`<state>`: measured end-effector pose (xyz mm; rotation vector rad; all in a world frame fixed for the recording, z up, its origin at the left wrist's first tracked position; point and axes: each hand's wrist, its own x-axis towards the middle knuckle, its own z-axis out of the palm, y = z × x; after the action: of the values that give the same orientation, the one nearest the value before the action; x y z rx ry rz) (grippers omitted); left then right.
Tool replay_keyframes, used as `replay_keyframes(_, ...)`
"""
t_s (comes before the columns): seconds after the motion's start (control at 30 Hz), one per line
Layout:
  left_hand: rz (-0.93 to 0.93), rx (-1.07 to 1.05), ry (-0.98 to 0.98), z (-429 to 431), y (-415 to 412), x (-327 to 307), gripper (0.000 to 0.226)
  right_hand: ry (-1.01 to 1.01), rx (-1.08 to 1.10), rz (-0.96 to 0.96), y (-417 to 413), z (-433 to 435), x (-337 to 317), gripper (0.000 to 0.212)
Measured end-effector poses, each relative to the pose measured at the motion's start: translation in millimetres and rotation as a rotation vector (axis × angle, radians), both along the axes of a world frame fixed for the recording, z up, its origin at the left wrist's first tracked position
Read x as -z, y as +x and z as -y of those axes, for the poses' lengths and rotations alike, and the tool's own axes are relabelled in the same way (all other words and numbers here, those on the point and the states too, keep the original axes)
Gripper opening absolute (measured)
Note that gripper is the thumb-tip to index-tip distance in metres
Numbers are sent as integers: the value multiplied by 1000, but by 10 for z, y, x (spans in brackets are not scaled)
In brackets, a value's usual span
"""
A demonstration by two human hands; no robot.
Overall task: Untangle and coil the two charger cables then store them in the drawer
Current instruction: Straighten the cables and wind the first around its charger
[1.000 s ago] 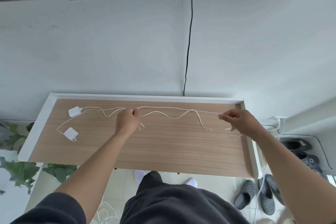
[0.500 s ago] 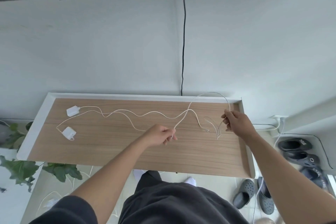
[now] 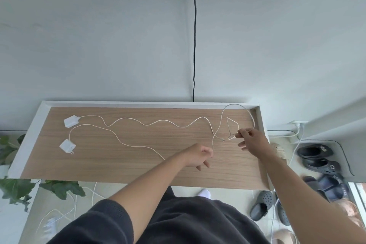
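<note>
Two white charger cables lie across the wooden shelf top [image 3: 138, 168]. The far cable [image 3: 158, 121] runs in waves from the upper adapter [image 3: 70, 121] to a plug end near the right. The near cable [image 3: 111, 134] leaves the lower adapter [image 3: 67, 146], passes through my left hand [image 3: 199, 155], and rises in a big loop [image 3: 235, 106] to my right hand [image 3: 250, 138]. My left hand pinches this cable at the shelf's middle right. My right hand holds its small coiled end near the right rim.
A white raised rim [image 3: 29, 136] borders the shelf on three sides. A black cord [image 3: 194, 45] hangs down the wall behind. Plant leaves [image 3: 17, 186] sit at the left. Several shoes [image 3: 315, 156] and slippers lie on the floor to the right, with loose white cords [image 3: 59, 214] below left.
My left hand slid right along the near cable from the shelf's middle. My right hand gathered the cable's end into a small coil, and a tall loop formed by the right rim.
</note>
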<state>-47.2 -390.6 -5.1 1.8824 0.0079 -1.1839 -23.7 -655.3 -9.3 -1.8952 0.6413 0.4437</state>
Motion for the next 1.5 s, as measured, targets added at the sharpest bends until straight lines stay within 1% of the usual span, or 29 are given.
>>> replay_keyframes(0.07, -79, -24, -44, -84, -9, 47, 44, 1, -16, -45, -12, -43, 70, 21)
replay_keyframes(0.13, -114, -77, -75, -214, -23, 51, 44, 21, -22, -179, -11, -111, 115, 23)
replay_keyframes(0.2, -97, -151, -51, -425, -36, 58, 40, 15, -49, -329, -29, -203, 161, 31)
replay_keyframes(0.27, -76, -234, -10, -695, -44, 69, 37, 3, -105, -388, -52, -298, 193, 35)
replay_keyframes(0.4, -106, -419, 23, -1398, -78, 126, 31, 74, -185, -355, -52, -591, 177, 25)
replay_keyframes(0.6, -75, -673, 93, -2589, -180, 156, 31, 99, -277, -318, 111, -1369, 183, 23)
replay_keyframes(0.77, -11, -829, 196, -3668, -239, 214, 33, 69, -343, -284, 302, -2249, 242, 21)
replay_keyframes(0.9, 33, -948, 292, -4441, -281, 253, 30, 67, -413, -279, 351, -3039, 223, 19)
replay_keyframes(1.0, 76, -1007, 350, -4978, -324, 312, 26, 29, -489, -268, 398, -3649, 216, 20)
replay_keyframes(1.07, 148, -968, 428, -5297, -359, 340, 24, 11, -535, -260, 411, -4041, 223, 19)
replay_keyframes(1.13, 225, -846, 546, -5580, -399, 398, 27, -9, -596, -251, 412, -4416, 226, 19)
replay_keyframes(1.2, 286, -709, 617, -5811, -434, 529, 30, -24, -666, -240, 400, -4763, 224, 15)
replay_keyframes(1.3, 320, -492, 694, -6029, -401, 733, 53, -28, -743, -210, 359, -5233, 206, 13)
replay_keyframes(1.37, 334, -381, 676, -6081, -359, 747, 64, -28, -762, -183, 309, -5492, 197, 14)
replay_keyframes(1.43, 345, -296, 628, -6150, -323, 818, 71, -28, -793, -157, 251, -5705, 188, 18)
replay_keyframes(1.5, 348, -183, 660, -6225, -296, 968, 84, -30, -836, -130, 206, -5899, 151, 24)
